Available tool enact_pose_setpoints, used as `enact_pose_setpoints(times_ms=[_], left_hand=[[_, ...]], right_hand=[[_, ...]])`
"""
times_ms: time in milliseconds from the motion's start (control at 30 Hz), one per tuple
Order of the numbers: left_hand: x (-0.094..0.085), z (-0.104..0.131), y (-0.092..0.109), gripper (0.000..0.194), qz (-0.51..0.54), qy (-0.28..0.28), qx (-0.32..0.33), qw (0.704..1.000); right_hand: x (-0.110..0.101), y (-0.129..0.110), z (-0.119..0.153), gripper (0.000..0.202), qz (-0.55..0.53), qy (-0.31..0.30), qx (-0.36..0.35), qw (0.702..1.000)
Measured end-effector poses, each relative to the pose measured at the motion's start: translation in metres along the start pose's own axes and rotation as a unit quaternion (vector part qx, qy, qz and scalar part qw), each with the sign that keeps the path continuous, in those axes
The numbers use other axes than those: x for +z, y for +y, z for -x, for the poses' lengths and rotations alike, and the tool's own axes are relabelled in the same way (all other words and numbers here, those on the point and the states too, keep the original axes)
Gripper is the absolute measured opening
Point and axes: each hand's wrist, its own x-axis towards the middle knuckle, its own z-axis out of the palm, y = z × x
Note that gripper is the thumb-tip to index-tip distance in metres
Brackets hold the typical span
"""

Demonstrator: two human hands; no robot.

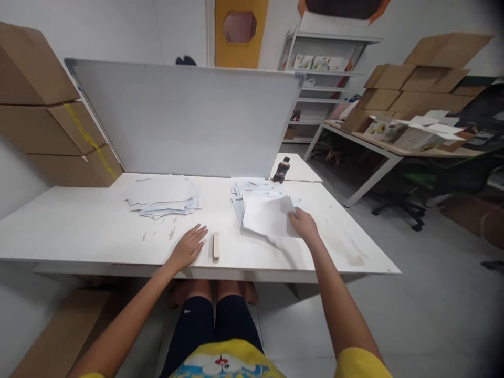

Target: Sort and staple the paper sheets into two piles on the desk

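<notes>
My right hand (304, 223) grips the right edge of some white paper (268, 214), held over a loose pile of printed papers (252, 188). How many sheets are in that grip I cannot tell. My left hand (189, 247) lies flat on the white table with its fingers spread and holds nothing. Just right of it, apart from the fingertips, a cream-coloured stapler (216, 247) rests lengthwise near the front edge. Farther back on the left is a thick, uneven stack of papers (165, 199).
A whiteboard (189, 121) stands along the back of the table (118, 241). Beside its right end is a dark drink bottle (281, 169). Cardboard boxes (59, 131) are piled at the left end. To the right are another table (370, 142) with boxes and an office chair (409, 210).
</notes>
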Motion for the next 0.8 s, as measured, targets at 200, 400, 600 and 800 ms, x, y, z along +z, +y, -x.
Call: enact_pose_setpoints(times_ms=[200, 400, 600, 800], left_hand=[[-0.038, -0.055, -0.094, 0.052, -0.148, 0.078, -0.163, 0.972], [-0.052, -0.107, -0.122, 0.036, -0.224, 0.052, -0.219, 0.948], [-0.052, -0.138, -0.116, 0.013, -0.192, 0.046, -0.209, 0.958], [-0.026, -0.092, -0.041, 0.019, 0.113, 0.382, -0.201, 0.895]], right_hand=[[0.052, 0.007, -0.004, 0.052, 0.118, 0.181, -0.036, 0.976], [0.123, 0.021, 0.036, 0.054, 0.068, 0.184, -0.130, 0.972], [0.129, 0.030, 0.024, 0.050, 0.043, 0.170, -0.125, 0.976], [0.114, 0.023, 0.028, 0.045, -0.030, 0.176, -0.133, 0.975]])
